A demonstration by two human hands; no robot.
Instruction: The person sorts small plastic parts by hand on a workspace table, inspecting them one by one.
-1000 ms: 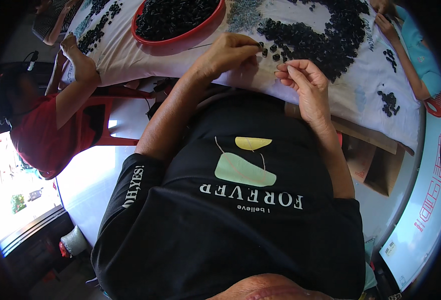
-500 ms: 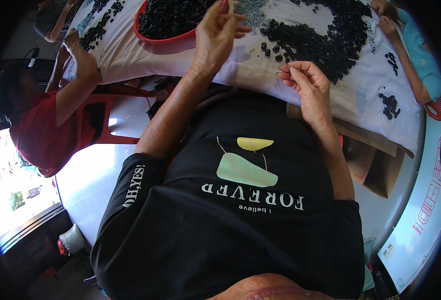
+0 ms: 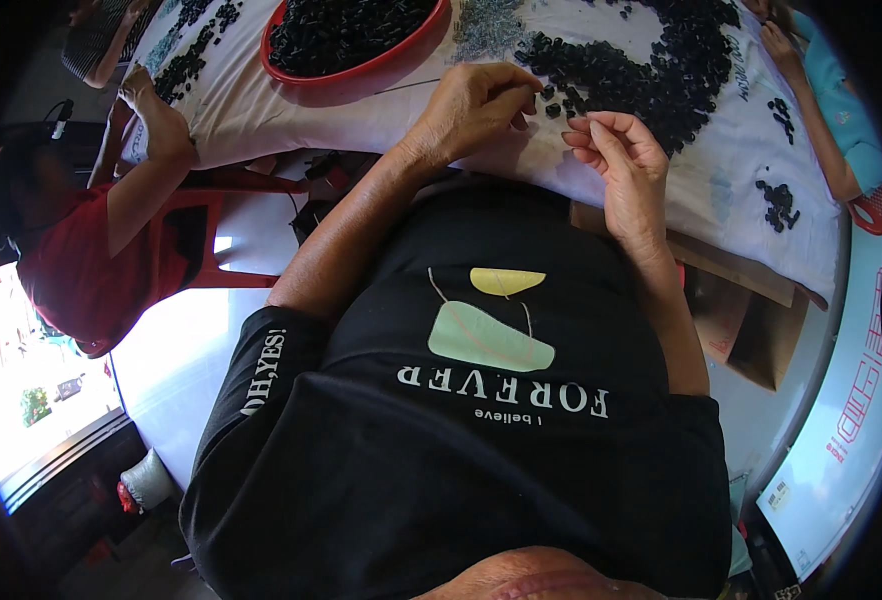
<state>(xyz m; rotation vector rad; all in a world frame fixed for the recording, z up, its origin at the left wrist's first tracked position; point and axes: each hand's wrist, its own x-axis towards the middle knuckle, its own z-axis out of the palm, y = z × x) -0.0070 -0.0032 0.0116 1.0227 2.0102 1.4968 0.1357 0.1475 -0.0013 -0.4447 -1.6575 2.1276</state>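
Note:
My left hand (image 3: 476, 112) is over the near part of the cloth-covered table, fingers curled and thumb pressed in. Its fingertips are beside a few loose small black plastic parts (image 3: 553, 110), and whatever it pinches is too small to make out. My right hand (image 3: 629, 165) is close by on the right, thumb and forefinger pinched together and the other fingers bent; any object between them is not visible. Beyond both hands spreads a large pile of black parts (image 3: 676, 95). A heap of thin, shiny metal pieces (image 3: 488, 30) lies left of it.
A red basin (image 3: 361, 72) full of black parts stands at the far left of my hands. Small groups of parts (image 3: 779, 207) lie at the right. Co-workers sit at both sides, one in a red shirt (image 3: 101, 260), another in a turquoise sleeve (image 3: 846, 130). Cardboard (image 3: 751, 335) is below the table.
My left hand has come away from the red basin, moving right and nearer to me, and its fingers have curled in. My right hand has barely shifted and stays pinched.

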